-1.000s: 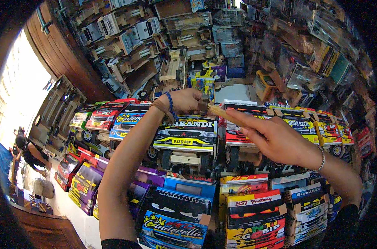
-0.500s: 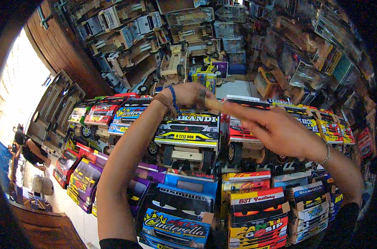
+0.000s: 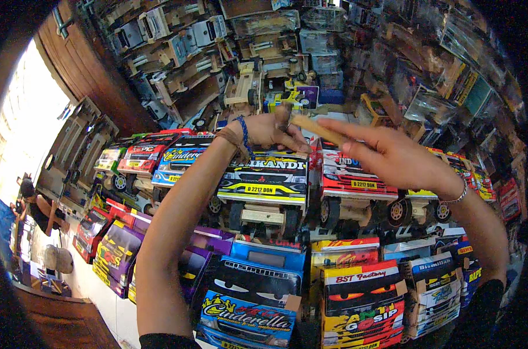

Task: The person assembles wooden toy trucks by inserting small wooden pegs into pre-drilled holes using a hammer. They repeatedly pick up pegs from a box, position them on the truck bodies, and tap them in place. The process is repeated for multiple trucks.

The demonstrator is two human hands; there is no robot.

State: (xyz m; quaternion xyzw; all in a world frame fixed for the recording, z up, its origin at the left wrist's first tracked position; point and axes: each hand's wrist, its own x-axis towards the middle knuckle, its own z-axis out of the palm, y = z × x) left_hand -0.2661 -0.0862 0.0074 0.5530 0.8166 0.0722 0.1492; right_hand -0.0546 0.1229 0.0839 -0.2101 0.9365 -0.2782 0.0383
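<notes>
Left hand [image 3: 268,132] at toy truck [image 3: 264,177], hammer [image 3: 317,128] in right hand [image 3: 396,156]

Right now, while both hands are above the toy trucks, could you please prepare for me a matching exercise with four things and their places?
Things:
1. hammer
2. blue bracelet
3. chain bracelet
4. black-and-yellow toy truck

Places:
A. at the wrist of the right hand
B. just below the left hand in the picture
C. held in the right hand
D. at the wrist of the left hand

Right pairs: 1-C, 2-D, 3-A, 4-B
</notes>
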